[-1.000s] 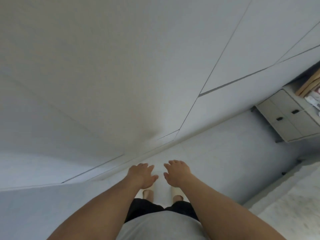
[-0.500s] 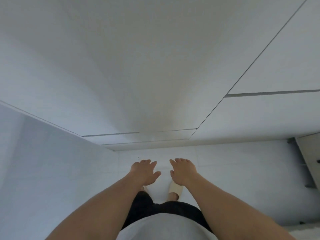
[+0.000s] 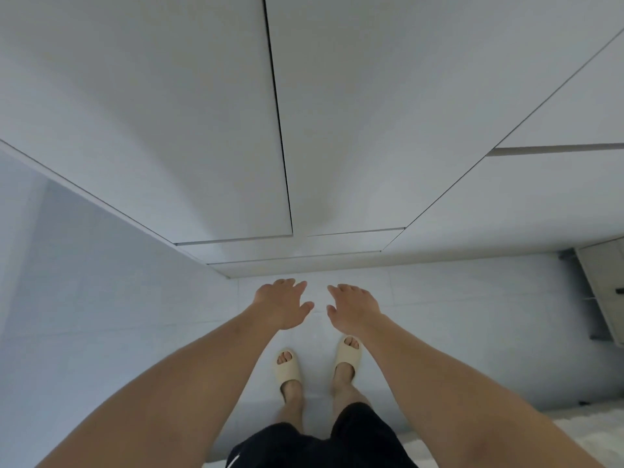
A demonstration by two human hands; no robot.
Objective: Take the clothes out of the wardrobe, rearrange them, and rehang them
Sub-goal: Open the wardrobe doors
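Two bare hands are reaching forward side by side — the left hand and the right hand, fingers relaxed and grasping nothing. Ahead, the white wardrobe is standing with its doors closed, hiding any clothes — beige slippers are resting on the pale floor.

no readable txt, no labels, brands, nos. or signs
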